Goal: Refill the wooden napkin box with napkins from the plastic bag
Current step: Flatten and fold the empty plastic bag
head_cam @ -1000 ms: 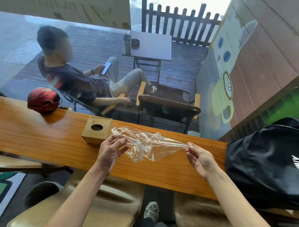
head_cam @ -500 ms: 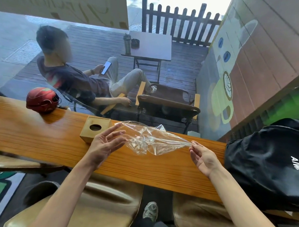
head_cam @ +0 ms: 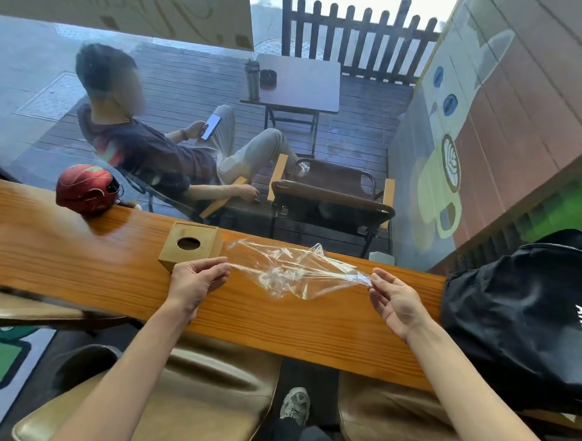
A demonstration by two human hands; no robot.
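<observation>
Nearest me, the person's two forearms reach over the padded tan stools [head_cam: 177, 402] to the long varnished wooden counter [head_cam: 84, 262]. The right hand [head_cam: 398, 304] pinches one end of the clear plastic bag [head_cam: 295, 270] between thumb and fingertips, its other fingers loosely spread. The left hand [head_cam: 194, 281] pinches the opposite end, fingers curled. Between them the bag hangs stretched just above the counter, thin, crinkled and glossy, and it looks empty; I can see no napkins in it.

If they mean to flatten or fold it, an even pull from both ends seems best, since film this light twists and clings easily.

Just beyond the left hand stands the wooden napkin box [head_cam: 190, 244], a pale square block with a round hole in its top; I cannot tell whether napkins sit inside. A soft black backpack [head_cam: 527, 316] slumps on the right, a shiny red helmet [head_cam: 85, 189] rests further left.
</observation>
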